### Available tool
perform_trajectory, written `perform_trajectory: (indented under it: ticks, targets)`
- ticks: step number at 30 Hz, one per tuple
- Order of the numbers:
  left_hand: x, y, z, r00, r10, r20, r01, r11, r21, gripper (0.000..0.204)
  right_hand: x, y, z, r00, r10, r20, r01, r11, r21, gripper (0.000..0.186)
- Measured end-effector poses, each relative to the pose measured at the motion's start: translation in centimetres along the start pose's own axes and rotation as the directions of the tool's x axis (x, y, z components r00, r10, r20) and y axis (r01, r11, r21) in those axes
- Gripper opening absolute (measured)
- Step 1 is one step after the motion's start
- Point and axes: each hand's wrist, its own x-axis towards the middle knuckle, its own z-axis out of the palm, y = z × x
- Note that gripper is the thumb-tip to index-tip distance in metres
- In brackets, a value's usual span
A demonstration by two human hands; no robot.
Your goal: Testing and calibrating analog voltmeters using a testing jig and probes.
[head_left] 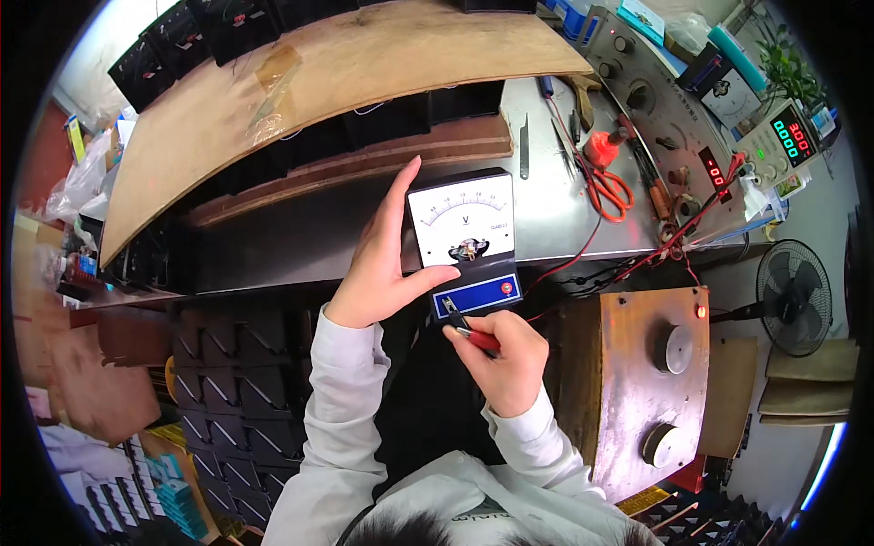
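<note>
A panel meter [462, 218] with a white dial, black case and blue lower strip is tilted in front of the bench edge. My left hand [378, 264] grips its left side, thumb across the lower front and fingers extended along the edge. Below it, my right hand [506, 358] pinches a black-and-red test clip [477, 338]. The clip's metal tip is at the left end of the blue strip, by a terminal; whether it has bitten on is too small to tell. A red terminal [507, 288] shows at the strip's right end.
A wooden board [364, 55] bears black meter cases, with more beneath. Scissors [612, 196], tweezers [523, 150] and a red bottle [601, 148] lie right on the metal bench. A knobbed wooden box [651, 382], power supply [781, 141] and fan [790, 296] stand right.
</note>
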Motion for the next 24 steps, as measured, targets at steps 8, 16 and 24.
perform_trajectory:
  ticks: [8,16,24]
  targets:
    - [0.2,0.0,0.2,1.000,0.005,-0.009,-0.005,1.000,0.023,0.111,-2.0,1.9,-2.6,0.953,0.272,-0.131,-0.212,0.912,0.352,0.024]
    - [-0.2,0.2,-0.1,0.999,0.007,0.048,-0.008,1.000,0.023,0.114,1.6,2.9,-3.7,0.994,0.010,-0.107,-0.012,1.000,-0.018,0.021]
    - [0.4,1.1,1.3,0.998,-0.058,-0.034,0.047,0.966,-0.255,0.111,0.8,3.4,-2.8,0.974,0.162,-0.158,-0.141,0.981,0.137,0.022]
